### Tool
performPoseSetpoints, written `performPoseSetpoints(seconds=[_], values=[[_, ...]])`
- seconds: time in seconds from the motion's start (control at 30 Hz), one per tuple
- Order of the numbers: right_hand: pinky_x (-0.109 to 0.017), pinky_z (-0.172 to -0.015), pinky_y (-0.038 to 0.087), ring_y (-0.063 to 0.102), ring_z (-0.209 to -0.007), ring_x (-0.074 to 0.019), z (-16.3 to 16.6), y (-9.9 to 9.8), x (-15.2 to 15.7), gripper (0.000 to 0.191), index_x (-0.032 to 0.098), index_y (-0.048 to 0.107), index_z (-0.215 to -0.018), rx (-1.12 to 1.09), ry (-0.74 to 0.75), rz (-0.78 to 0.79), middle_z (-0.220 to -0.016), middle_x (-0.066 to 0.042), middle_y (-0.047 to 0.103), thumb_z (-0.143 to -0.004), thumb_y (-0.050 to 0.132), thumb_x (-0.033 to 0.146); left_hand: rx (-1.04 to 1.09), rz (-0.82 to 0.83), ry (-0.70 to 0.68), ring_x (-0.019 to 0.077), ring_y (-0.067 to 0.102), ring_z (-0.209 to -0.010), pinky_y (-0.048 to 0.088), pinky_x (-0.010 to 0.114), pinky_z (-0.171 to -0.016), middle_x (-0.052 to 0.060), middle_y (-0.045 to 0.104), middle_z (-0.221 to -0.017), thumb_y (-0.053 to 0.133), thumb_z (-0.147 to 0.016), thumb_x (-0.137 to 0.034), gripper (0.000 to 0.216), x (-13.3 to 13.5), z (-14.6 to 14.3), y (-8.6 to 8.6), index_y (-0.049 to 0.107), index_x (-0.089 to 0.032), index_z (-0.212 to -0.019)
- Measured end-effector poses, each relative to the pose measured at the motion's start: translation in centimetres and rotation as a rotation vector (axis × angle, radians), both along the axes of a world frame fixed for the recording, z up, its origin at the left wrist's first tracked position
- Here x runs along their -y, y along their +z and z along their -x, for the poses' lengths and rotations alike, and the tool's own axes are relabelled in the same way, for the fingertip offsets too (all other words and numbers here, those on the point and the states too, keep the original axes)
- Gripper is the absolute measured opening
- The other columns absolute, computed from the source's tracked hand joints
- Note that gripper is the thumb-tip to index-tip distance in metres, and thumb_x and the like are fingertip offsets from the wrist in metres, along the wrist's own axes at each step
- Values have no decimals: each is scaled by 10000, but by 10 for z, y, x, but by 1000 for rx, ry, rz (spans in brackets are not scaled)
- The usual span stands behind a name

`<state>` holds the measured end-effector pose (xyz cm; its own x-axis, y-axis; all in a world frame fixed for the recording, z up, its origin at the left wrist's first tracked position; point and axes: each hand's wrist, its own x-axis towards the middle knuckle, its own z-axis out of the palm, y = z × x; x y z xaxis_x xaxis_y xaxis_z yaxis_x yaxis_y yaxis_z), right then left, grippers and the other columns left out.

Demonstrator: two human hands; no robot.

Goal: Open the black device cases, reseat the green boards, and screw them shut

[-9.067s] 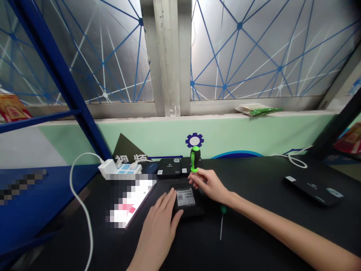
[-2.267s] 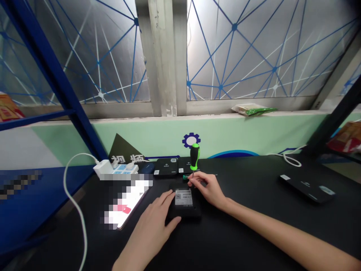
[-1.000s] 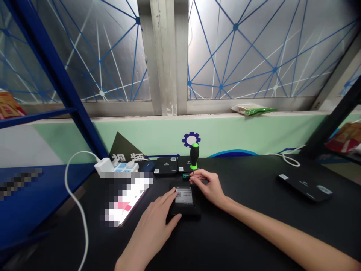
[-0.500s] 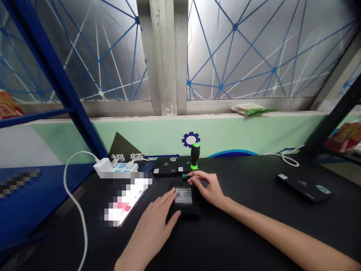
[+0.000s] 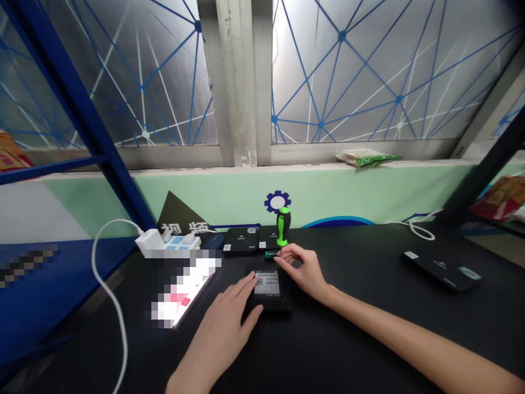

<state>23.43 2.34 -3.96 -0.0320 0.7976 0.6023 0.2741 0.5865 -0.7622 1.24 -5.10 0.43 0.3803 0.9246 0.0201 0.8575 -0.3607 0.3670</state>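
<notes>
On the black table [image 5: 353, 353], a white-and-blue power strip [image 5: 182, 242] is lying, with a white charger [image 5: 150, 242] sitting at its left end. Left of the strip, a white cable [image 5: 124, 345] is curving; in front, a bright screen [image 5: 184, 287] is glowing. Above and well right, a green-and-white packet [image 5: 367, 158] is resting.
</notes>
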Motion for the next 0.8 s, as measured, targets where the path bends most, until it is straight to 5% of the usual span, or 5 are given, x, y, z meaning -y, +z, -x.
performPoseSetpoints(seconds=[0.23,0.8], values=[[-341,-755,603,746,-760,-213,-2,6,6,217,189,672,-1031,23,120,-4,-878,-83,772,-976,544,355,-15,11,2,289,420,-1398,365,497,-1130,7,396,-1565,435,-997,-443,528,1,0,0,398,-310,-1506],[-282,-630,558,691,-681,-183,-4,-3,2,140,203,624,-937,-161,2,-66,-761,-36,704,-924,648,340,-7,-67,-39,297,454,-1366,401,504,-1096,2,429,-1544,447,-1005,-426,465,-1,2,-5,447,-348,-1464]])
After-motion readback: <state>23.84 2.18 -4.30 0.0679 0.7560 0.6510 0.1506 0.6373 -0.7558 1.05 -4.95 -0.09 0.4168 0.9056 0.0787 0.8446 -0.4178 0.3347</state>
